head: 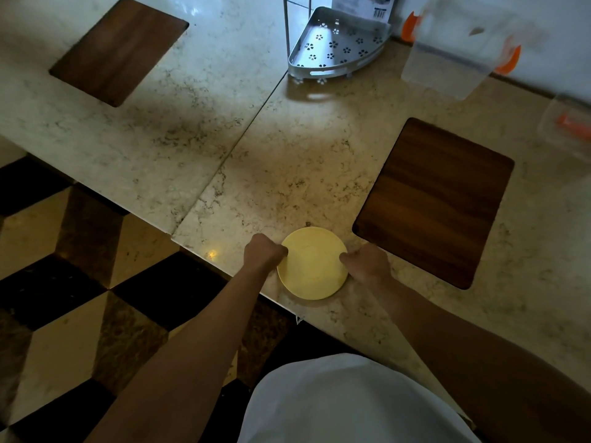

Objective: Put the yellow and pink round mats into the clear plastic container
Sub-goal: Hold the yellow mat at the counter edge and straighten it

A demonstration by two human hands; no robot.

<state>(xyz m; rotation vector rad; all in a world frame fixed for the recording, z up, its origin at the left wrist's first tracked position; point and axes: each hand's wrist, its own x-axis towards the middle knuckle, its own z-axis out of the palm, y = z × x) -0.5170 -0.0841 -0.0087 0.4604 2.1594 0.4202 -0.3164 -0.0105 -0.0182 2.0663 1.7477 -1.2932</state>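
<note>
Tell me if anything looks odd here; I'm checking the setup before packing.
Only a yellow mat shows, pinched at its sides by the left hand and right hand. No pink mat is visible. The clear container is blurred.

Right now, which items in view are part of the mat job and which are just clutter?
Job:
- yellow round mat, near the counter edge, left hand and right hand at its two sides
- clear plastic container, far right; blurred

No pink mat is visible.

Clutter:
- metal corner rack
- two wooden boards
- second clear container at the right edge
</note>
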